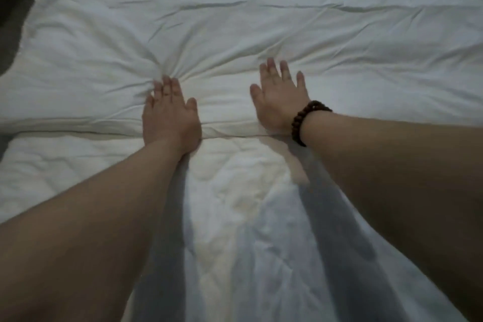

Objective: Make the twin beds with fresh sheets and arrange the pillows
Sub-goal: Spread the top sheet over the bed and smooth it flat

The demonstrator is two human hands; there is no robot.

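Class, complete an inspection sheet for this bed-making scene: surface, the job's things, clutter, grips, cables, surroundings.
Surface: lower white layer of bedding covers the bed, rumpled; mattress hidden.
Job's things: white duvet lies on that layer, creased, its near edge running across under both wrists; pillows, nothing seen.
Clutter: nothing seen.
Grips: left hand flat on the duvet, creases fanning from its fingertips; right hand flat on the duvet, fingers spread; bead bracelet on the right wrist.
Cables: nothing seen.
Surroundings: dark floor beyond the bedding at far left.
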